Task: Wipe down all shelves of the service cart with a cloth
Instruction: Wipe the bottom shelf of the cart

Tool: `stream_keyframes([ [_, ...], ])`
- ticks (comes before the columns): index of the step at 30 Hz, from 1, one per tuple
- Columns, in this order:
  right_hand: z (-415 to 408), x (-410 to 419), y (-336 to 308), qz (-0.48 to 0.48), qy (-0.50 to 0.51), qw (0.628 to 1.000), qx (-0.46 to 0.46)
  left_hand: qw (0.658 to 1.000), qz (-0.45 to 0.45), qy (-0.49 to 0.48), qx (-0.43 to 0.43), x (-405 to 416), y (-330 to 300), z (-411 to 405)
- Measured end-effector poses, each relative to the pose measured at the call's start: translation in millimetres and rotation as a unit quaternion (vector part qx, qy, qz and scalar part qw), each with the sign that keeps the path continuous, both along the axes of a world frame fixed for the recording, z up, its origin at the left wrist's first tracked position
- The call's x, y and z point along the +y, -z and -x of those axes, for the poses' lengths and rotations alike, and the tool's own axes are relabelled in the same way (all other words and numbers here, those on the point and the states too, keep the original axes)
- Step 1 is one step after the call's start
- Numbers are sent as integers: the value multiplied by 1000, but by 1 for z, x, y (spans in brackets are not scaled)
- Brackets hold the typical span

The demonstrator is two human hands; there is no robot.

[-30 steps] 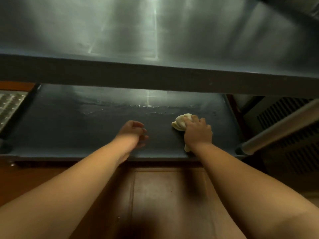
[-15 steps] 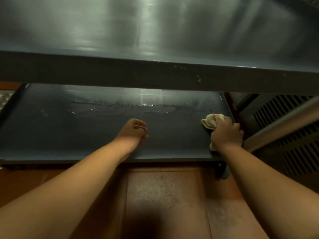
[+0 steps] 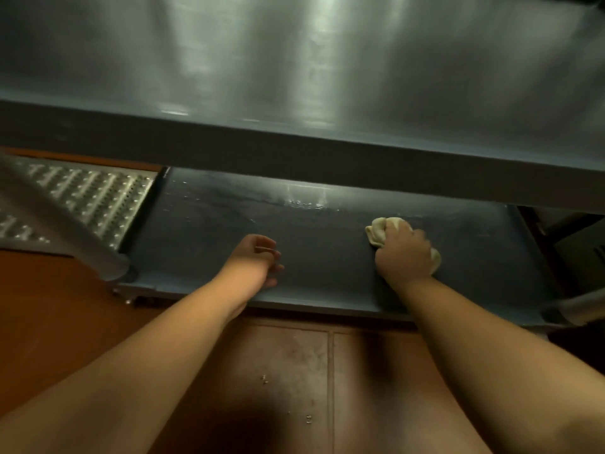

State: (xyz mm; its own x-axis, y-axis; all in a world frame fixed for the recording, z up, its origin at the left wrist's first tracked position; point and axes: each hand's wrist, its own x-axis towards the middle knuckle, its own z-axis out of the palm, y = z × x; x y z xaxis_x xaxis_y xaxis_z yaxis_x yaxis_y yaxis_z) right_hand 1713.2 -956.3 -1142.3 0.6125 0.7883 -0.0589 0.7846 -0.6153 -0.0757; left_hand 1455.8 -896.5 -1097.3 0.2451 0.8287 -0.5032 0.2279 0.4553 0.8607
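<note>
The service cart's dark lower shelf (image 3: 327, 253) lies below its broad steel upper shelf (image 3: 294, 60). My right hand (image 3: 404, 257) grips a bunched cream cloth (image 3: 379, 232) and presses it onto the right part of the lower shelf. Wet streaks (image 3: 304, 203) glint along the shelf's back. My left hand (image 3: 255, 260) rests on the shelf near its front edge, fingers loosely curled, holding nothing.
A perforated metal grate (image 3: 88, 198) lies on the floor to the left of the cart. The cart's tubular leg (image 3: 108, 267) stands at the front left corner, another at the front right (image 3: 573, 306). Reddish-brown floor tiles (image 3: 288, 371) run beneath my arms.
My right hand first swept the cloth right to the shelf's right end, then came back left toward the middle. My left hand stayed in place. The view shifted, bringing the grate into sight.
</note>
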Motion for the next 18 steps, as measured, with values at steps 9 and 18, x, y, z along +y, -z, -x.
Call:
stream_keyframes([
  [9,213,112,17,15,-204,979,19,998,13,-68,8,17,6,138],
  [18,330,152,11,-3,-376,926,7,994,29,-103,22,15,8,190],
])
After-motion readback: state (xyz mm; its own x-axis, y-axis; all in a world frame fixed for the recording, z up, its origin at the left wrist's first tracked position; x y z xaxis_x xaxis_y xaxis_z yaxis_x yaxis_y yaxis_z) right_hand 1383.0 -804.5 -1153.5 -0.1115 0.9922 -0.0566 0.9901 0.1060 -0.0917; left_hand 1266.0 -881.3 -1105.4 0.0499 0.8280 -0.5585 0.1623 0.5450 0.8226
